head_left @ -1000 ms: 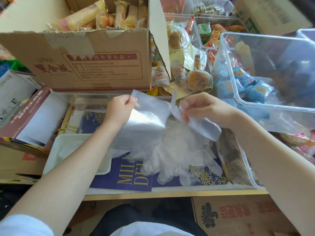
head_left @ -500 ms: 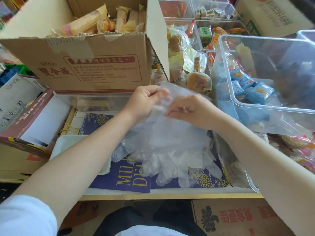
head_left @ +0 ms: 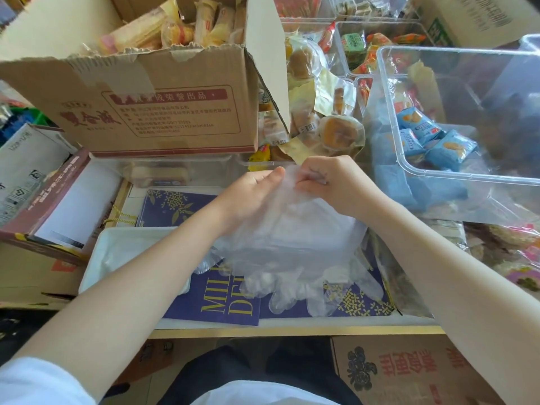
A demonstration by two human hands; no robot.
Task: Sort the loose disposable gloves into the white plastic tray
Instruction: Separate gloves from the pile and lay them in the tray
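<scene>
Left hand (head_left: 257, 188) and right hand (head_left: 330, 182) pinching gloves (head_left: 292, 244) by cuffs at frame centre, probably to align them, white plastic tray (head_left: 117, 244) waiting lower left.

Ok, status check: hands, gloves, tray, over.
Left hand and right hand both pinching the top of the gloves, lifted over the loose pile. White tray at left, left forearm across it.

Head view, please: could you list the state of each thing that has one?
Left hand: pinching the held glove.
Right hand: pinching it too.
Held glove: lifted, hanging.
Glove pile: loose, outside the tray.
White tray: upright.
Cardboard box: open.
</scene>
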